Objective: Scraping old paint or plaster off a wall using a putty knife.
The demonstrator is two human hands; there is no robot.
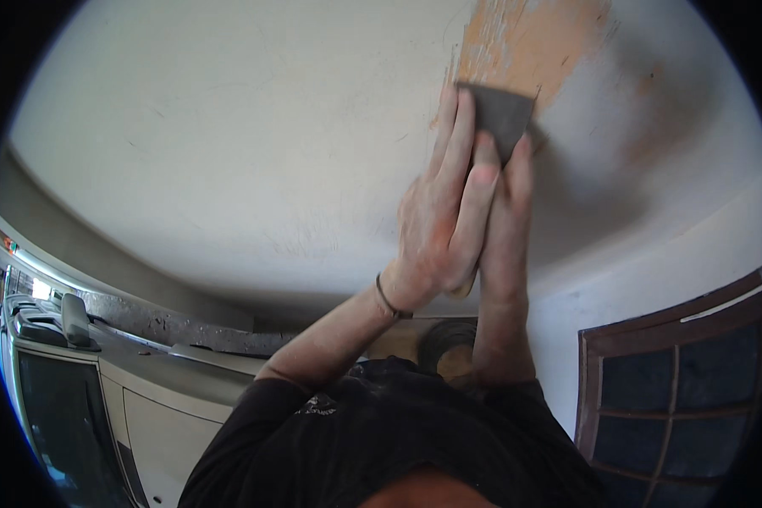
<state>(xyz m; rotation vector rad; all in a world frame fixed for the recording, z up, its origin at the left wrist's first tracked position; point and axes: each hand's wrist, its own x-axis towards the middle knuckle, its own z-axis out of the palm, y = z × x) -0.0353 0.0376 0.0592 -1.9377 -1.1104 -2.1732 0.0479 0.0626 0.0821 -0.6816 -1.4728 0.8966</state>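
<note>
Above me, a scraper with a wide grey blade (502,114) lies against a pale painted surface (254,110). My left hand (438,216) presses along the scraper, its fingers stretched up the blade's left side. On the right, my right hand (508,203) grips the same tool, one finger laid against the blade. Most of the handle is hidden between my palms; a light end shows below them. Beyond the blade's edge spreads an orange-brown patch (533,42) with ragged, streaked borders, where the pale coat is gone.
A brown-framed paned window or door (673,406) is at the lower right. At lower left, a pale cabinet or appliance (169,432) with a dark glass panel carries a grey object (51,320). Dark round coils (447,339) sit below my wrists.
</note>
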